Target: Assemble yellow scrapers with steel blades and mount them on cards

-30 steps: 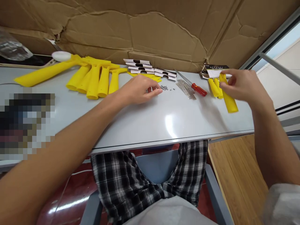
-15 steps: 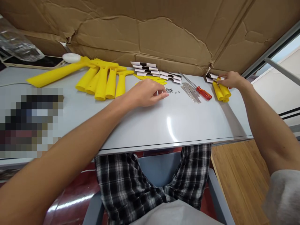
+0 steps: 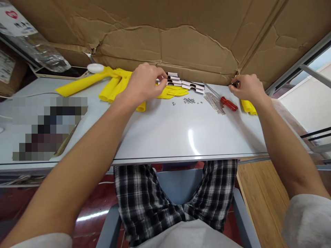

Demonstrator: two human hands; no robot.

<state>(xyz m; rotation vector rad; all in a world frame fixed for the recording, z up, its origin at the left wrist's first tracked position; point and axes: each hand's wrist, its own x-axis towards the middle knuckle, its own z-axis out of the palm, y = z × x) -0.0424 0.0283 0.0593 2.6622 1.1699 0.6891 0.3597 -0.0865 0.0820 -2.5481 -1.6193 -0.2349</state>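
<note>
My left hand hovers over the yellow plastic handles; its thumb and forefinger are bent and apart, nothing showing between them. Its other fingers are out of sight. Beside it lie flat yellow pieces and white-and-black folded cards. At the right, my right hand pinches a small dark piece, mostly covered by the fingers. Under that wrist are short yellow tubes. Between my hands lie small screws, thin metal strips and a red-handled screwdriver.
A cardboard sheet stands along the back of the white table. A white oval object and a clear plastic bottle are at the back left. A blurred-out item lies at the left. Metal bars rise at the right.
My left hand has lifted and moved left and back, from beside the screws to over the yellow handles. My right hand has shifted off the short yellow tubes and now pinches the dark piece.
</note>
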